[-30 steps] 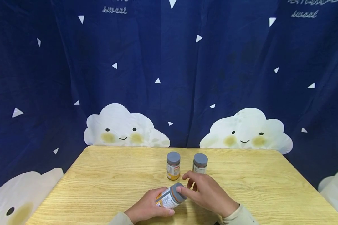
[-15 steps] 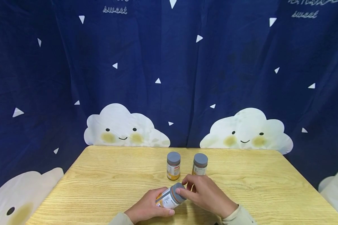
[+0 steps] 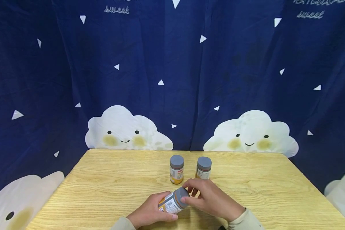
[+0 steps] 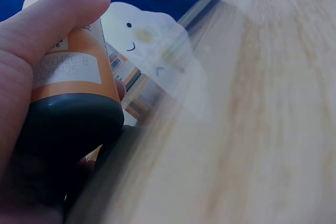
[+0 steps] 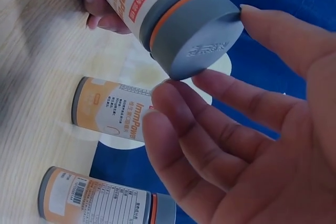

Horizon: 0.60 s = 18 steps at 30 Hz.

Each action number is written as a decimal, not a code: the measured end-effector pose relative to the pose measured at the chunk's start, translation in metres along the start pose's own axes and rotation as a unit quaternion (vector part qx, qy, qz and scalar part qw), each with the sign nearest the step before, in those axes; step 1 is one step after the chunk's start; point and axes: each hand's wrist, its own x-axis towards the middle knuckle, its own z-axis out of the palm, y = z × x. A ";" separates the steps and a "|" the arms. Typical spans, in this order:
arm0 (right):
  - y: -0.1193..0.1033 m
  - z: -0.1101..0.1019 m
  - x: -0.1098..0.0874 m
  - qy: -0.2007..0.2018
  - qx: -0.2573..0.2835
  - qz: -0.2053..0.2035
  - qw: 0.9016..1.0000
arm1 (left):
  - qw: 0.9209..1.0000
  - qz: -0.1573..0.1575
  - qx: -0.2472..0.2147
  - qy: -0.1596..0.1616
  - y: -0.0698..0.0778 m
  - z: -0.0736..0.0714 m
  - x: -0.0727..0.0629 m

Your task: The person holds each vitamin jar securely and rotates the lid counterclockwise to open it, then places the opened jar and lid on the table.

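My left hand [image 3: 151,211] grips a supplement bottle [image 3: 170,204] with an orange and white label, tilted with its cap up to the right. In the left wrist view, the thumb lies across the label [image 4: 67,72], above the bottle's dark base. My right hand [image 3: 211,199] pinches the rim of the grey cap [image 5: 202,38] between thumb and index finger. The cap sits on the bottle, with an orange ring under it. In the right wrist view, the other fingers curve loosely below the cap, apart from it.
Two similar capped bottles stand upright behind my hands: one at the left [image 3: 176,170], one at the right [image 3: 203,167], its lower part hidden by my right hand. They stand on a wooden table [image 3: 109,179]. A dark blue curtain [image 3: 143,80] with clouds hangs behind.
My right hand's fingers have shifted slightly around the cap, the index finger coming in to its edge. The left hand and the bottle stay in place.
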 end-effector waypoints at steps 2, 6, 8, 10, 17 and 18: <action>0.000 -0.001 -0.001 -0.005 -0.001 -0.007 1.000 | 1.000 0.000 0.000 0.000 0.000 0.000 0.000; 0.000 -0.004 -0.002 -0.022 -0.004 -0.010 1.000 | 1.000 -0.002 -0.003 0.000 -0.001 0.000 0.000; -0.001 -0.005 -0.002 -0.030 -0.008 -0.011 0.999 | 1.000 -0.003 -0.007 -0.001 -0.001 0.000 0.000; -0.001 -0.006 -0.002 -0.037 -0.012 -0.012 0.999 | 1.000 -0.004 -0.011 -0.001 0.000 0.000 -0.001; -0.001 -0.006 -0.003 -0.032 -0.027 -0.042 0.998 | 1.000 -0.013 -0.017 0.001 0.001 0.000 -0.001; -0.001 -0.006 -0.003 -0.030 -0.027 -0.047 0.998 | 1.000 -0.014 -0.018 0.001 0.001 0.000 0.000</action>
